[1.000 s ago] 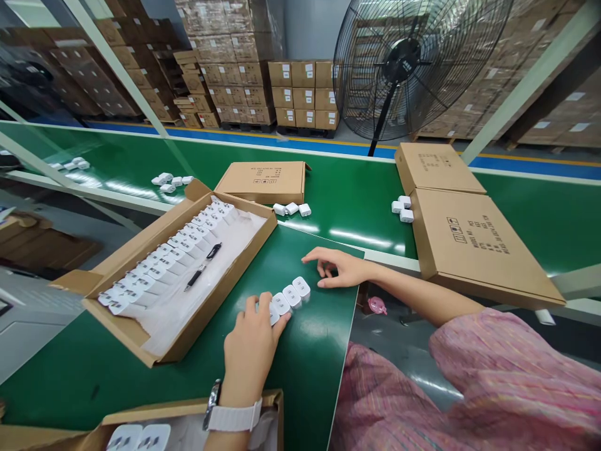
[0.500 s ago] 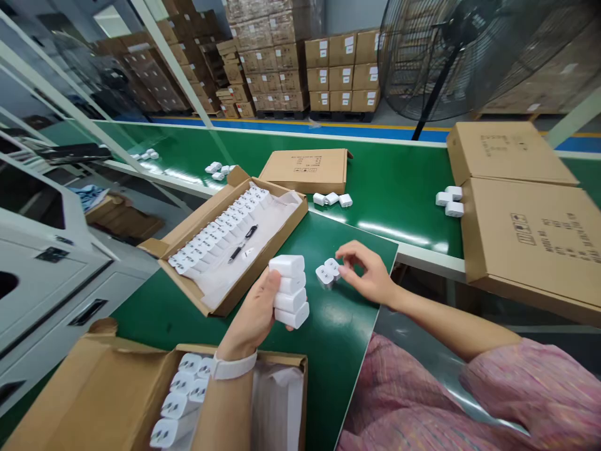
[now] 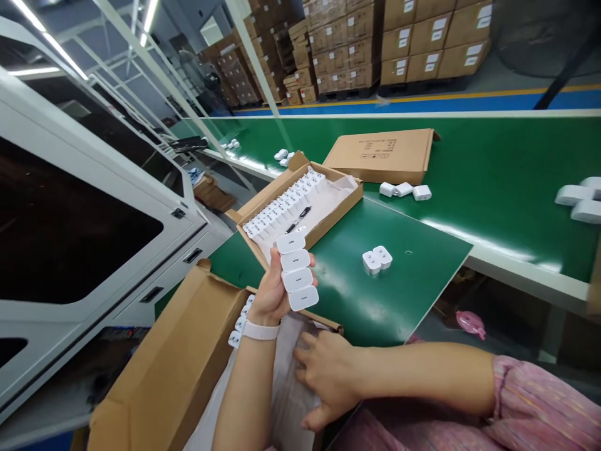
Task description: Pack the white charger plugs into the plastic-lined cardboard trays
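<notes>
My left hand is closed around a stack of several white chargers, held upright above the near cardboard box. My right hand lies with fingers spread on the white foam sheet inside that box, holding nothing. A few white chargers show in the box behind my left wrist. Two white chargers lie on the green board to the right of the stack.
An open box with a row of chargers and a black pen stands further back. A closed flat carton and loose chargers lie on the green conveyor. A white machine fills the left side.
My left hand lifted the charger stack off the board and brought it over the near box. My right hand left the two chargers on the board and moved onto the foam sheet.
</notes>
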`<action>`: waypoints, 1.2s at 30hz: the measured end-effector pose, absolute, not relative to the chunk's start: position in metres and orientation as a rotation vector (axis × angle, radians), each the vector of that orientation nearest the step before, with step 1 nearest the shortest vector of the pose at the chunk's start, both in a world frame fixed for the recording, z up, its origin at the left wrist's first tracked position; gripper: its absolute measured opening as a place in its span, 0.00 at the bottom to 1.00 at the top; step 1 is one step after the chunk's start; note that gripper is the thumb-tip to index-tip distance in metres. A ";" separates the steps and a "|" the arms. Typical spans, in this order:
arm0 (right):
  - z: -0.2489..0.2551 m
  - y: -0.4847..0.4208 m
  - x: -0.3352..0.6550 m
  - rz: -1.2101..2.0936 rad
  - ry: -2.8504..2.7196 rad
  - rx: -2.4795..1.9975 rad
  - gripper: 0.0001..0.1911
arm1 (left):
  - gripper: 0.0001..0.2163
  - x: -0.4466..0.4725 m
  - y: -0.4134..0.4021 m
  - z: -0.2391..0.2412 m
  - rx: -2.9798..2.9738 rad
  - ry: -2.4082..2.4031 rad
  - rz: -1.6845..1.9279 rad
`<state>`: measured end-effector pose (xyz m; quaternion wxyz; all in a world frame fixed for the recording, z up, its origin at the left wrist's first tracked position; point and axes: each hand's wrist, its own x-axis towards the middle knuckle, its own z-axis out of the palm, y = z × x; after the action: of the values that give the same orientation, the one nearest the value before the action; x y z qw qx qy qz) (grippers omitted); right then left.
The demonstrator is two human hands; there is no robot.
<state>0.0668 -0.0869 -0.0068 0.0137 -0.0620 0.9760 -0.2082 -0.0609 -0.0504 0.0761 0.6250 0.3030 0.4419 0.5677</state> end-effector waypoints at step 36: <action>-0.005 -0.087 0.094 -0.876 2.988 -0.252 0.34 | 0.20 -0.118 -0.283 0.019 1.231 3.138 0.212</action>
<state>0.0939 -0.0867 -0.0050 0.0088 -0.0806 0.9565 -0.2802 -0.1175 -0.2833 0.0186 -0.1176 0.3619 0.9227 0.0625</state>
